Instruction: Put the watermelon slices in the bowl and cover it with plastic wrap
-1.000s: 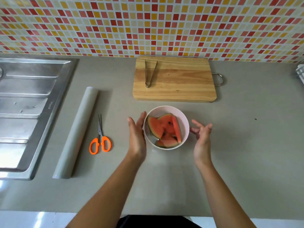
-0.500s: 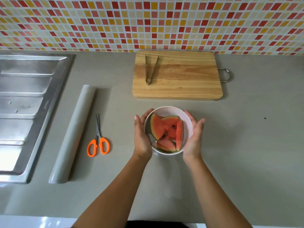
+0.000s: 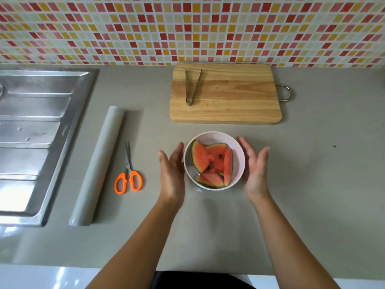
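A white bowl point(image 3: 238, 150) stands on the grey counter in front of the cutting board, with several watermelon slices point(image 3: 212, 163) inside it. A faint clear film seems to lie over it and on the counter just in front. My left hand point(image 3: 173, 174) is beside the bowl's left wall, fingers straight, close to or just touching it. My right hand point(image 3: 255, 165) is at the bowl's right side, fingers straight and relaxed, a small gap from the rim. The roll of plastic wrap point(image 3: 98, 165) lies on the counter to the left.
Orange-handled scissors point(image 3: 129, 174) lie between the roll and my left hand. A wooden cutting board point(image 3: 229, 101) with metal tongs point(image 3: 192, 86) sits behind the bowl. A steel sink drainboard point(image 3: 35, 132) fills the left. Tiled wall at the back.
My hands closed in and cupped both sides of the bowl half a second ago. Now both have opened outward and drawn slightly away from it.
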